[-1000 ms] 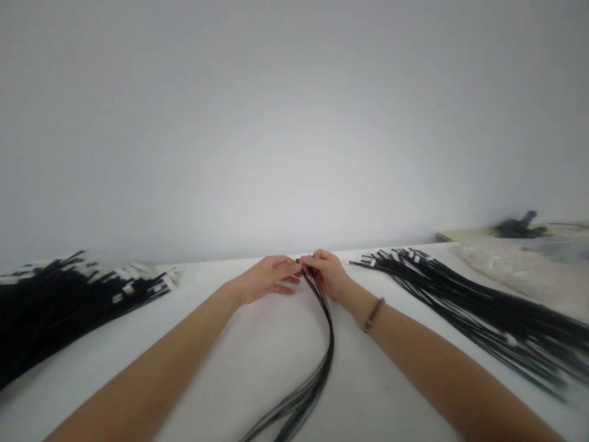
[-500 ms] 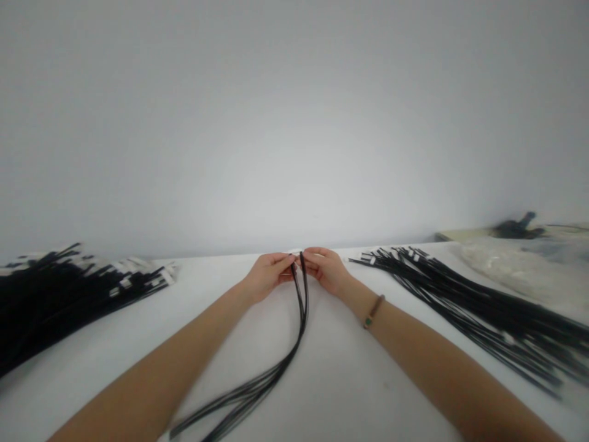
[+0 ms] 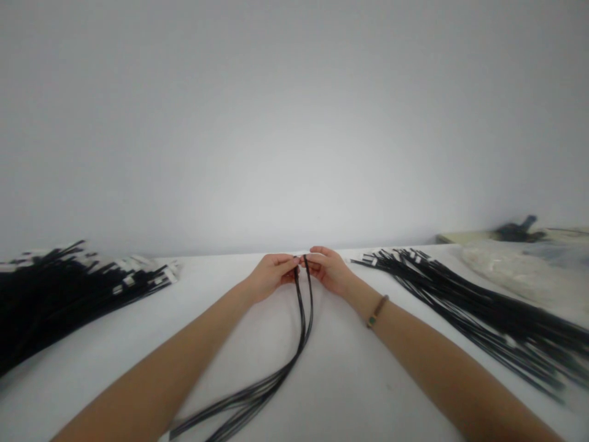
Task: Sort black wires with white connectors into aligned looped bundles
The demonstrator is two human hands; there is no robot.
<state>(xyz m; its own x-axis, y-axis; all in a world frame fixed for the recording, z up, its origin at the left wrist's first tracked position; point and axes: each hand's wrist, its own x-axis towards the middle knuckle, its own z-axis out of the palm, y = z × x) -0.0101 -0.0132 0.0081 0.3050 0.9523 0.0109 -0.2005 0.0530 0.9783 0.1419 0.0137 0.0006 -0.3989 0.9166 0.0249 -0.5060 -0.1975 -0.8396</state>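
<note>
Near the far edge of the white table, my left hand point(image 3: 276, 273) is closed, thumb and fingers pinching the ends of several thin black cables point(image 3: 294, 361). My right hand point(image 3: 327, 269) faces it, almost touching, its thumb and forefinger closed on another cable end of the same bunch. From both hands the cables hang down, come together and curve toward the lower left over the tabletop. A small white piece shows on one cable end at the bottom. The fingertips partly hide the upper ends.
At left lies a big heap of black cables point(image 3: 55, 307) with white tags. Another bundle of black cables point(image 3: 460, 294) stretches along the right side. Beyond it are a clear plastic bag point(image 3: 501, 267) and a dark object point(image 3: 518, 230). A pale wall point(image 3: 294, 123) rises behind the white table point(image 3: 359, 380).
Both hands have shifted slightly to the right with the cables. The cable strands below my fingers have spread a little farther apart.
</note>
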